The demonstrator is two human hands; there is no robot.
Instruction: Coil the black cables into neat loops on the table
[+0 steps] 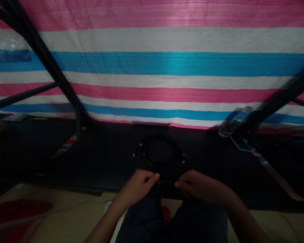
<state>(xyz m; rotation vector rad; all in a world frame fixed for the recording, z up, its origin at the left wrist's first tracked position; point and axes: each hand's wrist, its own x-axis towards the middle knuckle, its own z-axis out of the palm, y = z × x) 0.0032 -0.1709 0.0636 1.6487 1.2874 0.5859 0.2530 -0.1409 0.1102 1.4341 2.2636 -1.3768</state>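
Left hand (139,186) and right hand (201,186) found with grips closed on a thin black cable (166,182), a coiled black cable (161,151) lying just ahead on the dark table (103,162).

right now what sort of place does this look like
It looks like a makeshift shelter or work spot: a striped pink, white and blue tarpaulin hangs behind dark metal frame bars, above a black work surface with a plastic water bottle on it.

The coiled cable (160,151) is smooth, faintly glossy black plastic, the bottle (235,121) clear plastic, the striped tarp (167,64) creased woven plastic.
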